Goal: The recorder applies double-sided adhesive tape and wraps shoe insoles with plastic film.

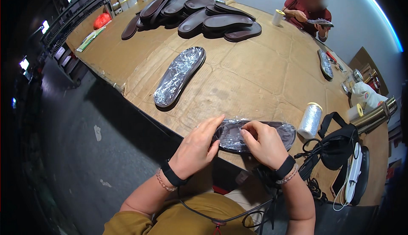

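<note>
left hand (pixel 196 149) fingers extended, right hand (pixel 263 143) curled

Take the roll of wrap film (pixel 310 120) standing on your table (pixel 255 73) as your mark. Just left of it lies the sole (pixel 280 134) you hold, your right hand (pixel 263 143) and left hand (pixel 197 148) on it. Farther left and behind lies 1 wrapped sole (pixel 179 77). Far behind is the pile of bare soles (pixel 199 16). Right of the roll, touching nothing of it, lies a bag (pixel 340 145).

Wrapped soles (pixel 179 77): three. Film rolls (pixel 310 120): two. Bare soles (pixel 227 21): about a dozen.
</note>
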`<state>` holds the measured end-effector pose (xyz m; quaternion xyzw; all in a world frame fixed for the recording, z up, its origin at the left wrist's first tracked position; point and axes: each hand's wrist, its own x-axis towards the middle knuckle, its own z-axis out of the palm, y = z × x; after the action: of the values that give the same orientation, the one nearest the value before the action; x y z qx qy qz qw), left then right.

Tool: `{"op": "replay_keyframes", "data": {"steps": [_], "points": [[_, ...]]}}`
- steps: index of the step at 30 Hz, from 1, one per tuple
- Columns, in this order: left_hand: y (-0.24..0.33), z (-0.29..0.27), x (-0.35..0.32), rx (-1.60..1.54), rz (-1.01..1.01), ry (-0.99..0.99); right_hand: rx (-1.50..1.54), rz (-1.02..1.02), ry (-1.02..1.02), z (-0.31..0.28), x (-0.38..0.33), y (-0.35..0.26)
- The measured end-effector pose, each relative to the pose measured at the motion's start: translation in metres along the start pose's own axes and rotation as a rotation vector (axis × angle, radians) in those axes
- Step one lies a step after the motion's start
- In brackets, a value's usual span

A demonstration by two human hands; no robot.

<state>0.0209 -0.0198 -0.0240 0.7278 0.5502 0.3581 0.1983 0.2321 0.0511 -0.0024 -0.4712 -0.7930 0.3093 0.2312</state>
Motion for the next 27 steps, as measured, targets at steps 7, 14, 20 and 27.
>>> {"op": "replay_keyframes", "data": {"steps": [7, 14, 20, 27], "points": [[-0.004, 0.004, -0.004, 0.05, 0.018, 0.014, 0.08, 0.062, -0.059, 0.009, 0.01, 0.004], [-0.002, 0.004, -0.005, 0.108, 0.007, 0.015, 0.14, -0.035, -0.034, 0.006, 0.004, -0.007], [-0.001, 0.004, -0.004, 0.129, 0.002, 0.009, 0.648, 0.005, -0.098, 0.021, 0.005, 0.022], [-0.003, 0.004, -0.004, 0.138, 0.022, 0.022, 0.7, 0.247, -0.11, -0.005, 0.009, 0.003]]}}
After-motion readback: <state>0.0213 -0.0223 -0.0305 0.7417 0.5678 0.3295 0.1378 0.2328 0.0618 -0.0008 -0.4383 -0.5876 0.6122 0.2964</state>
